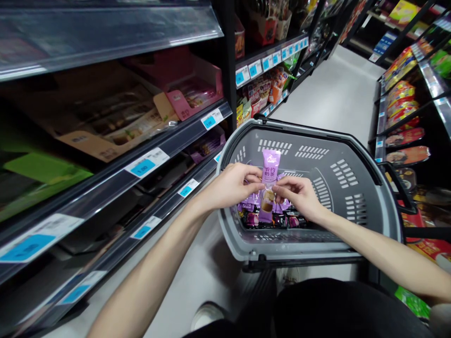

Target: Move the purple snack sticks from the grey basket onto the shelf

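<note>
A grey plastic shopping basket (pixel 352 145) stands on the floor in front of me in a shop aisle. Over its near half, both hands hold several purple milk tea sachets (pixel 270 173) upright; the front one sticks up above my fingers. My left hand (pixel 230 185) is closed around the bundle from the left. My right hand (pixel 299 195) pinches it from the right. More purple sachets (pixel 278 219) lie on the basket's bottom under my hands.
Dark shelves with blue price tags (pixel 143 166) run along the left, holding a pink display box (pixel 190 98) and a brown carton (pixel 105 126). Snack shelves (pixel 405 98) line the right. The basket's black handles (pixel 401 183) are folded down. White aisle floor (pixel 338 89) stretches ahead.
</note>
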The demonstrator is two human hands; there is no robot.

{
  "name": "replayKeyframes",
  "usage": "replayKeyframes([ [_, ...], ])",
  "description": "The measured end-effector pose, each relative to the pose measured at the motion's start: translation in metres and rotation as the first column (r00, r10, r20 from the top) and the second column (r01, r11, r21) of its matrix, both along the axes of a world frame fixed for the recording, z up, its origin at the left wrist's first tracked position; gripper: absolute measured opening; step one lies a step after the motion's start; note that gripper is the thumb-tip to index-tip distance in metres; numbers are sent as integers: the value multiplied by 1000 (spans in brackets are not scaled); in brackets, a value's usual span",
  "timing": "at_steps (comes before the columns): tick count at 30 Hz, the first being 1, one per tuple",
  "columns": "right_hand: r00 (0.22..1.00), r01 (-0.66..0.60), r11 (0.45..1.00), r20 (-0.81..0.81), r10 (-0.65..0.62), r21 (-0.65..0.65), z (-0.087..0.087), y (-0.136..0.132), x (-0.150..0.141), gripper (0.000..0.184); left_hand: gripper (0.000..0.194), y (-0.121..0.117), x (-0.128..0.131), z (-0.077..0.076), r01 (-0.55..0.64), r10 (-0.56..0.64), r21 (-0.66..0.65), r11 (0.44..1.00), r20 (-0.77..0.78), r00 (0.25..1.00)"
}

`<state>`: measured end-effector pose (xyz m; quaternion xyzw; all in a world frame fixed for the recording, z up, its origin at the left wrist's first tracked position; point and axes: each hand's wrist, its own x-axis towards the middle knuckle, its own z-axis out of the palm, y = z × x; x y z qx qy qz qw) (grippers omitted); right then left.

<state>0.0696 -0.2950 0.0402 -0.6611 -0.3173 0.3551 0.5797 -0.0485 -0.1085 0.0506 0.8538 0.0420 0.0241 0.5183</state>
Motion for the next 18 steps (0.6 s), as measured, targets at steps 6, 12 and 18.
replayKeyframes([
  [6, 1000, 13, 1000, 8, -13, -24, -1, 0, 2, 30, 19, -1, 0, 1, -25, 24, -35, 999, -12, 1000],
  [12, 1000, 10, 1000, -10, -10, -9, 0, 0, 2, 32, 17, 0, 0, 1, -16, 16, -52, 999, -4, 1000],
  [18, 999, 8, 1000, -37, -8, 0, 0, 0, 1, 29, 18, 0, -1, 0, -47, 47, -63, 997, -1, 999],
])
